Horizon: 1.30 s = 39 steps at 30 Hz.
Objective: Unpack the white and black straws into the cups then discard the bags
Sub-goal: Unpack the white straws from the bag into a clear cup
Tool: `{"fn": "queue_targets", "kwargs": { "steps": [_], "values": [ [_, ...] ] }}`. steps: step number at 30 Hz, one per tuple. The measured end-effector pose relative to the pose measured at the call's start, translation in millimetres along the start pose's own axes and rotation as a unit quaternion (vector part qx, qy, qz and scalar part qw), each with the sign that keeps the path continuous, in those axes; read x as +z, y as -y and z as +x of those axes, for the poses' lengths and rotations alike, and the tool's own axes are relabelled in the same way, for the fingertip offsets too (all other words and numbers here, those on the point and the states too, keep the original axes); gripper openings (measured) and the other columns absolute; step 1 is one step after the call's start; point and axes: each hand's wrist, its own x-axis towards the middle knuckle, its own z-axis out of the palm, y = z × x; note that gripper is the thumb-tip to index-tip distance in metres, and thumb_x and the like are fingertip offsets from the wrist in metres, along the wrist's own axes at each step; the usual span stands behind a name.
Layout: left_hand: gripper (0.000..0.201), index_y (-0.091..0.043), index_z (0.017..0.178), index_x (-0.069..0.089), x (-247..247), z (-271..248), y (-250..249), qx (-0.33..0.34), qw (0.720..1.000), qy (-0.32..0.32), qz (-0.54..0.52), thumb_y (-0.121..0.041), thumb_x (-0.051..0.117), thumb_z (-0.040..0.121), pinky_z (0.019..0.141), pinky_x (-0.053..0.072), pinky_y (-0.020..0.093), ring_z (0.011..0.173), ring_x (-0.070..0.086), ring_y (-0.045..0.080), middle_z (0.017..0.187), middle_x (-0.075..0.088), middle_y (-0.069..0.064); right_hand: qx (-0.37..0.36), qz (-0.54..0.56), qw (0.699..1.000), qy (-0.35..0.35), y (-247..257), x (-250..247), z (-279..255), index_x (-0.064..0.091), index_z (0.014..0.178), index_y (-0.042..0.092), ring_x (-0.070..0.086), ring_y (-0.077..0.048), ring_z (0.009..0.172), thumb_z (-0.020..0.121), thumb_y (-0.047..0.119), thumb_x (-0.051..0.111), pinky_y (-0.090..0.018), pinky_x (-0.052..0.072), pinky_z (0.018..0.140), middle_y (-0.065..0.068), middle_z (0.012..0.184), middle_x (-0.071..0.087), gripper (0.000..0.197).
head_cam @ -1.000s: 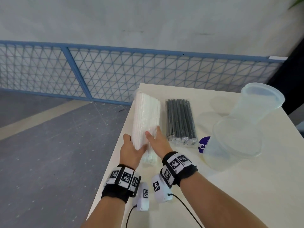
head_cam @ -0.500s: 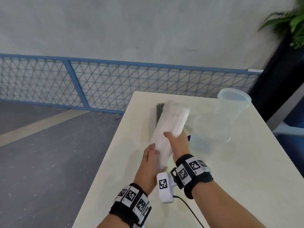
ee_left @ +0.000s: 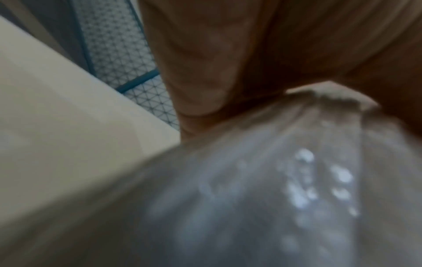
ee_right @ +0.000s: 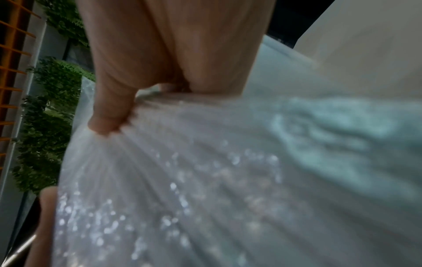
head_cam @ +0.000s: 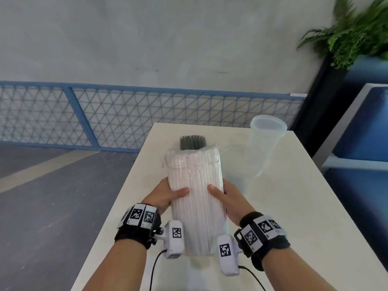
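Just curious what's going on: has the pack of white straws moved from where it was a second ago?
Yes. The white straw pack was beside the black straw pack; both hands now hold it raised in front of that pack.

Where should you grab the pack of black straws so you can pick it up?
Take the pack of black straws around its middle, coming down from above with thumb on one long side and fingers on the other. It lies flat on the table, long and narrow, so a grip across it probably holds best. Most of it is hidden behind the bag of white straws.

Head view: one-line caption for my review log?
Both hands, left hand and right hand, grip the bagged white straws above the table.
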Motion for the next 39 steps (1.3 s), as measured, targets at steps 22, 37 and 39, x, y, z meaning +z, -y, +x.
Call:
{"fn": "queue_targets", "kwargs": {
  "steps": [22,37,39],
  "values": [
    [0.060,-0.025,0.099,0.060,19,1,2,0.051,0.982,-0.154,0.097,-0.016,0.092,0.048,0.089,0.052,0.037,0.100,0.064,0.016,0.102,0.069,0.000,-0.148,-0.053,0.961,-0.227,17,-4,8,0.060,0.090,0.016,0.058,-0.002,0.081,0.085,0.012,0.064,-0.005,0.044,0.072,0.009,0.087,0.063,0.007],
    [0.061,-0.018,0.107,0.057,21,6,4,0.045,0.972,-0.183,0.139,-0.014,0.089,0.055,0.082,0.049,0.027,0.099,0.063,0.016,0.099,0.067,-0.003,-0.067,0.035,0.978,-0.193,9,-12,15,0.057,0.102,0.018,0.066,-0.020,0.092,0.083,0.013,0.068,-0.027,0.058,0.073,0.000,0.101,0.061,0.023],
    [0.062,-0.017,0.107,0.057,20,7,4,0.044,0.972,-0.187,0.134,-0.014,0.089,0.054,0.083,0.049,0.029,0.099,0.063,0.017,0.101,0.067,-0.001,-0.048,-0.005,0.981,-0.188,7,-13,16,0.064,0.098,0.013,0.066,-0.021,0.094,0.081,0.017,0.070,-0.032,0.057,0.078,-0.005,0.104,0.066,0.018]
  ]
}}
